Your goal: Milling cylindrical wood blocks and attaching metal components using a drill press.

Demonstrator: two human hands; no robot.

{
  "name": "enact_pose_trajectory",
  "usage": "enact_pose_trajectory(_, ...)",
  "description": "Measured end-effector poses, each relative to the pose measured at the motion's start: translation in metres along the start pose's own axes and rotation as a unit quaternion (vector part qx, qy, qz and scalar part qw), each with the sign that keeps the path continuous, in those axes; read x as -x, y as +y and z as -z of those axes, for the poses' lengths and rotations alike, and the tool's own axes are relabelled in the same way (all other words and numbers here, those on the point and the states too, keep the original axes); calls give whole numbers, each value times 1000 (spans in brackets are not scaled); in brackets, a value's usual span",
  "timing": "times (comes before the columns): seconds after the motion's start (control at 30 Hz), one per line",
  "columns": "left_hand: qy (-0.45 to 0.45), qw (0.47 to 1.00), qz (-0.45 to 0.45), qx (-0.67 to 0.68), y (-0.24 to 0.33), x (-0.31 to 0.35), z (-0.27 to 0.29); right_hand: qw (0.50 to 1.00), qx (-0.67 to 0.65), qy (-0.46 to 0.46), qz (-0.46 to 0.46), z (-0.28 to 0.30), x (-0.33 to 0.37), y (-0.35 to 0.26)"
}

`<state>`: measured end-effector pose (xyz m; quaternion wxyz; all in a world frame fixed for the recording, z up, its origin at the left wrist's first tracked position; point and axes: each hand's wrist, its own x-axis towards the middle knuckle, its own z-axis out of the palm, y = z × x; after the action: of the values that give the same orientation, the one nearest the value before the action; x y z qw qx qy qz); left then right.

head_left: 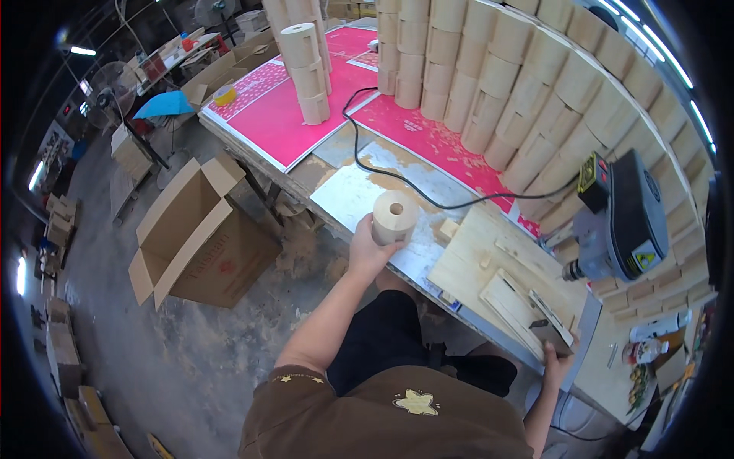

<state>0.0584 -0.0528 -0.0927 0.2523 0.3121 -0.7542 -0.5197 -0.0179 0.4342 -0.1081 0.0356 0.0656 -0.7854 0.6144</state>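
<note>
My left hand (372, 249) is closed around a pale wooden cylinder (395, 223) with a round hole in its top. The cylinder stands upright at the near edge of the workbench, over a white, dust-strewn sheet (348, 187). At the right, my right hand (556, 362) grips a dark plate (549, 333) at the near end of a wooden jig (478, 256). Two slanted wooden strips (508, 306) form a cradle on the jig, with no cylinder between them. A bench drill (623, 218) with a metal chuck (572, 269) overhangs the jig's far right side.
Stacked wooden cylinders (489, 84) wall off the bench's back. Another stack (304, 76) rises from the pink board (275, 126) at far left. A black cable (413, 187) crosses the bench. An open cardboard box (210, 245) sits on the dusty floor. A bottle (646, 352) stands far right.
</note>
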Motion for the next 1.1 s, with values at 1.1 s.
enact_pose_trajectory(1.1,292,923,-175,-180,185,-429,202,966,138,64,-210,18,27,-16)
